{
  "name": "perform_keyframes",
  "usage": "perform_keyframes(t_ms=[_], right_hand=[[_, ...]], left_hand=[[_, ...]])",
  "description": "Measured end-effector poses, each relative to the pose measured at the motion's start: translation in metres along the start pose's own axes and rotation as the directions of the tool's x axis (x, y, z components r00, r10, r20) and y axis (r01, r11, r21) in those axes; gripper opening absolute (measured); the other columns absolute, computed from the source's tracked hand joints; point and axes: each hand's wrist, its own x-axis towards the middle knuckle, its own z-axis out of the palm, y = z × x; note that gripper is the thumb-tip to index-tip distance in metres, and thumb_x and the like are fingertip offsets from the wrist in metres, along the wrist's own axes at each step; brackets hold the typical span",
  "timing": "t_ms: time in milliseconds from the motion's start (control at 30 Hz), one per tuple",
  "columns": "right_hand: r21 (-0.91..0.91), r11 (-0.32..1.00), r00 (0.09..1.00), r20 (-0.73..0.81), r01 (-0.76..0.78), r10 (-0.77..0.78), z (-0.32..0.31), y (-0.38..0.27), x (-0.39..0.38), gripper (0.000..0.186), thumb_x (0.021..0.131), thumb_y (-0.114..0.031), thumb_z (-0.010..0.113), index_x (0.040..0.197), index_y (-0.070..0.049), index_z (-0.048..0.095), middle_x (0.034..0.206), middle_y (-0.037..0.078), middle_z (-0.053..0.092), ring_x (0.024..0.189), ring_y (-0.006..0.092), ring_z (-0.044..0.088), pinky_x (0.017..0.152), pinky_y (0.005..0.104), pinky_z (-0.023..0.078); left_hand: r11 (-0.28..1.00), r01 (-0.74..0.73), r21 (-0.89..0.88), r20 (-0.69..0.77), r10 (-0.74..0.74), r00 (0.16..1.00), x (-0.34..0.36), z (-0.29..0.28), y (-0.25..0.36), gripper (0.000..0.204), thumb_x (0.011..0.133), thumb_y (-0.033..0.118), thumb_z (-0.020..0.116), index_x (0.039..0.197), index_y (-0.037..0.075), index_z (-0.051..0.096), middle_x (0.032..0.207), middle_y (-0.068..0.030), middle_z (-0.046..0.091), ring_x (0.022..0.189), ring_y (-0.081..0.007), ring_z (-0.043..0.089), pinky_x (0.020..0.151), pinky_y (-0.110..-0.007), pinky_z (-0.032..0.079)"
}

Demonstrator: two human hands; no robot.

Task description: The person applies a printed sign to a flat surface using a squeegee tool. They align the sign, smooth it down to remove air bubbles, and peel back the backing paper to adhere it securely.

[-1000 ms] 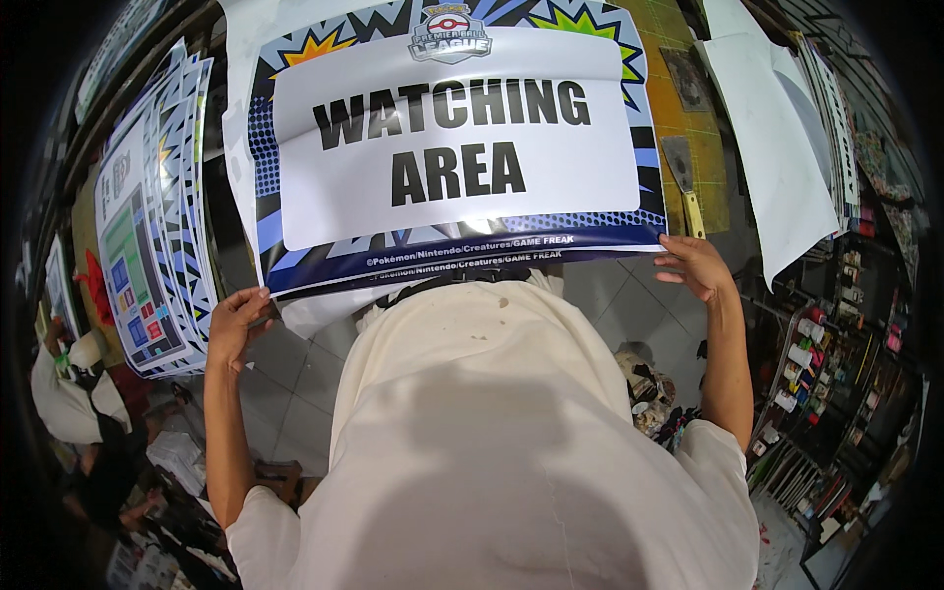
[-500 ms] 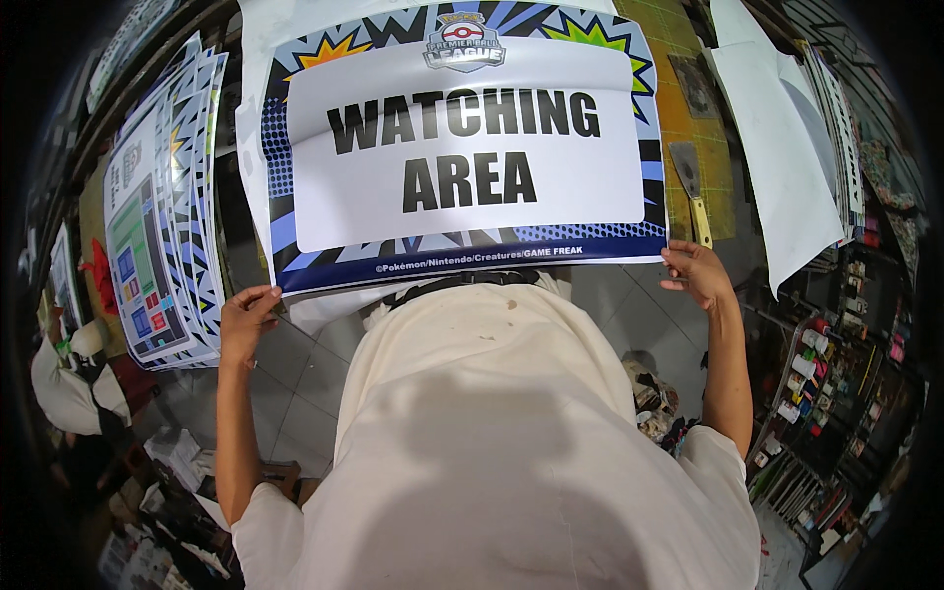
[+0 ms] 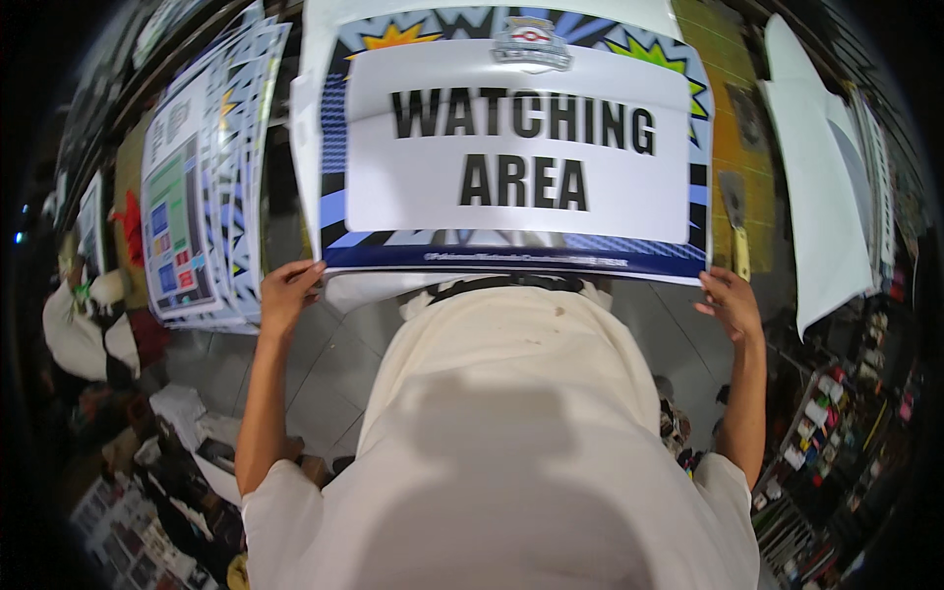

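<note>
"Surface and room?"
"Yellow mat (image 3: pixel 716 59), far right, with a pale-handled, flat-bladed scraper (image 3: pixel 735 218) on it. Printed sheets (image 3: pixel 180 187) stacked left. Grey tiled floor (image 3: pixel 678 339) nearer."
"Poster (image 3: pixel 521 221)?"
"Far centre, over white paper (image 3: pixel 306 147). Smooth, glossy rectangle, white-centred, dark blue along its near edge."
"Hands?"
"Left hand (image 3: pixel 288 300): fingertips pinching its near left corner. Right hand (image 3: pixel 732 303): likewise, near right corner."

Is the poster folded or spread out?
Spread: the poster shows its broad white panel, with the left hand and right hand at its near corners.
</note>
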Motion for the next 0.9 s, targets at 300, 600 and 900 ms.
perform_keyframes(t_ms=[300,600,900], right_hand=[[-0.102,0.993,0.990,0.125,-0.055,0.068,-0.016,-0.006,0.012,0.029,0.090,-0.033,0.079,0.090,-0.008,0.064,0.076,-0.005,0.051,0.065,0.0051,0.049,0.072,0.0358,0.062],[-0.070,0.983,0.958,0.223,-0.171,0.182,-0.025,-0.010,0.024,0.029,0.088,-0.036,0.081,0.083,-0.014,0.064,0.071,-0.007,0.051,0.062,0.0058,0.052,0.071,0.0375,0.062],[-0.142,0.975,0.952,0.229,-0.172,0.202,-0.035,-0.016,0.029,0.025,0.089,-0.033,0.081,0.089,-0.012,0.067,0.072,-0.007,0.052,0.064,0.0051,0.052,0.075,0.0396,0.063]], left_hand=[[0.998,0.039,-0.059,0.036,-0.037,0.999,0.005,0.008,0.005,0.044,0.085,0.023,0.084,0.118,-0.002,0.070,0.094,-0.0032,0.071,0.075,-0.0089,0.061,0.067,-0.026,0.057],[0.990,0.139,-0.004,0.128,-0.137,0.982,0.004,0.002,0.019,0.049,0.085,0.028,0.085,0.116,-0.007,0.070,0.093,-0.0057,0.069,0.075,-0.0097,0.059,0.066,-0.026,0.060],[0.995,0.085,0.061,0.145,-0.093,0.985,0.003,-0.001,0.020,0.045,0.085,0.027,0.085,0.113,-0.006,0.071,0.091,-0.0051,0.070,0.077,-0.0097,0.062,0.063,-0.024,0.058]])
